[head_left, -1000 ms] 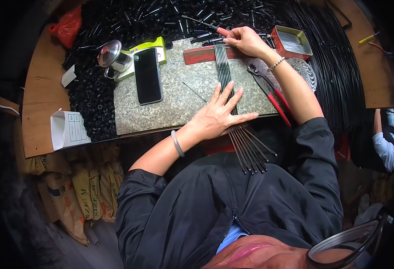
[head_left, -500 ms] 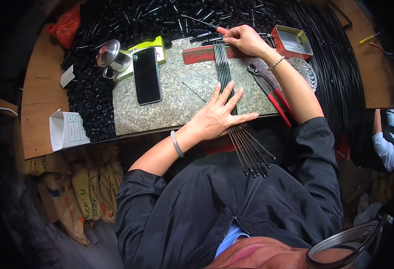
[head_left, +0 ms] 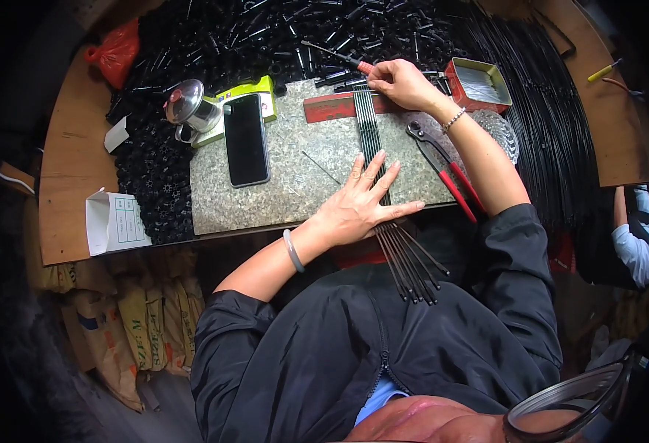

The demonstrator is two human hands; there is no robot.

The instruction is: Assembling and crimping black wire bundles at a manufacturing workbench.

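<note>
My left hand (head_left: 361, 199) lies flat with spread fingers across a row of thin dark rods (head_left: 366, 125) on a speckled stone-like board (head_left: 302, 199). Past the board's near edge the rods fan out toward my jacket. At their far end, my right hand (head_left: 405, 85) has its fingers closed in a pinch above a red metal bar (head_left: 332, 108). What it pinches is hidden. A screwdriver (head_left: 365, 68) with a red handle lies against those fingers, its shaft pointing left. Below my right forearm rest red-handled pliers (head_left: 453, 181). One loose thin rod (head_left: 320, 167) lies left of the row.
A black phone (head_left: 246, 140), a lidded glass cup (head_left: 191, 107) and a yellow-green box (head_left: 265, 88) stand left. Small black parts (head_left: 228, 44) heap behind. On the right are an open red tin (head_left: 479, 85), a glass dish (head_left: 498, 133) and long black rods (head_left: 553, 140).
Everything on the table appears slightly lower in the picture. Both hands and the rods keep their places relative to the board.
</note>
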